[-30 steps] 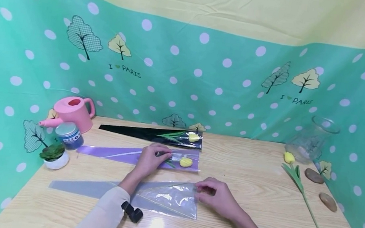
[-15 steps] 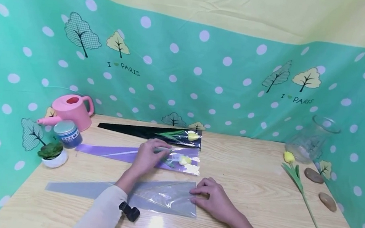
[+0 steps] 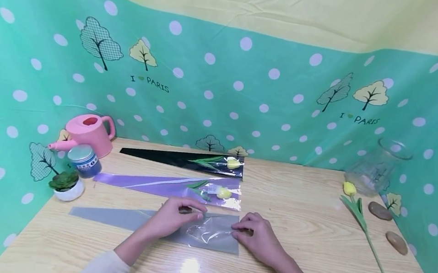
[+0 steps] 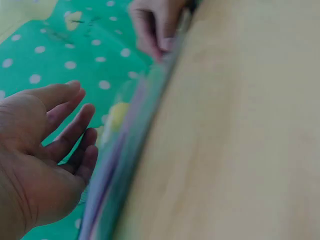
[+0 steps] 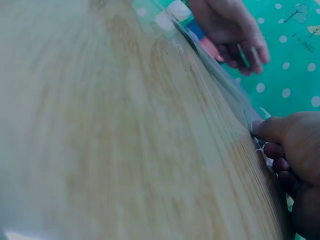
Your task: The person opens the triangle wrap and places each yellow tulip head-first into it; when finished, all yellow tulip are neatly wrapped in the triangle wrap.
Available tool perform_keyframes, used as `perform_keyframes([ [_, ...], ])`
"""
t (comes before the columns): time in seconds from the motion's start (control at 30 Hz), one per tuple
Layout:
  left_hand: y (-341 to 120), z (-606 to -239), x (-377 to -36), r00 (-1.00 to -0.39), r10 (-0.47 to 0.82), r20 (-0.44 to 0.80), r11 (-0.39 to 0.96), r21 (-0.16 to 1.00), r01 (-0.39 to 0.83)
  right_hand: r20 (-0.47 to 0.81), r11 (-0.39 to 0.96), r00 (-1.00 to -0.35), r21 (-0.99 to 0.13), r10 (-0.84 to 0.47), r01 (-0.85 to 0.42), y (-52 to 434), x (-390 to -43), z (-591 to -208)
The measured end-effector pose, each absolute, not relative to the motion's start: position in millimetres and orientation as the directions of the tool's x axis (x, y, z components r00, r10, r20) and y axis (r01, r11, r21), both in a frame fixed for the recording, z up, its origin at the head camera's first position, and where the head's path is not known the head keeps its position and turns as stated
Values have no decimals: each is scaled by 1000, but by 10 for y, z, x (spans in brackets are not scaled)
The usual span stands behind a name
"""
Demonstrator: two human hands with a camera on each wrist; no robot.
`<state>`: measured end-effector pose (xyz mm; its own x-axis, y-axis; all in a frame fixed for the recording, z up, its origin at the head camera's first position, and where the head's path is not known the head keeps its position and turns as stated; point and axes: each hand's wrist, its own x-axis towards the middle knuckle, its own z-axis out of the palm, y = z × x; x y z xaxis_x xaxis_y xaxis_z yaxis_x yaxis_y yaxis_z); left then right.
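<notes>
A translucent grey flower sleeve (image 3: pixel 108 217) lies across the table, its wide end to the right. My right hand (image 3: pixel 260 236) pinches that end's edge; in the right wrist view the thumb (image 5: pixel 270 130) presses the film with the fingers curled below. Over the sleeve's middle is my left hand (image 3: pixel 171 218), fingers loosely bent and holding nothing; its palm faces the camera in the left wrist view. Just beyond lies a purple sleeve (image 3: pixel 146 184) holding a yellow tulip (image 3: pixel 223 193). Behind that, a black sleeve (image 3: pixel 162 156) contains another yellow tulip (image 3: pixel 233 164).
A loose yellow tulip (image 3: pixel 374 252) lies at the right, near two brown stones (image 3: pixel 380 211) and a tilted clear glass vase (image 3: pixel 372 170). At the left stand a pink watering can (image 3: pixel 90 133), a blue jar (image 3: pixel 87 161) and a potted succulent (image 3: pixel 67 185).
My left hand has come from the purple sleeve toward me, over the grey sleeve, uncovering the purple one's tulip leaves. The grey sleeve has shifted slightly; my right hand stays at its wide end.
</notes>
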<state>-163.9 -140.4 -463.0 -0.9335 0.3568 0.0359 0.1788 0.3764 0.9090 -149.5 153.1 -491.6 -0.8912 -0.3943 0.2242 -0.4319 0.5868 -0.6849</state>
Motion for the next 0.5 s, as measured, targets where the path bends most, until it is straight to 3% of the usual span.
perform_keyframes([
  [0.5, -1392, -4906, -1653, -923, 377, 73, 395, 889, 232, 277, 568, -900, -703, -337, -429, 1531, -1532, -4938],
])
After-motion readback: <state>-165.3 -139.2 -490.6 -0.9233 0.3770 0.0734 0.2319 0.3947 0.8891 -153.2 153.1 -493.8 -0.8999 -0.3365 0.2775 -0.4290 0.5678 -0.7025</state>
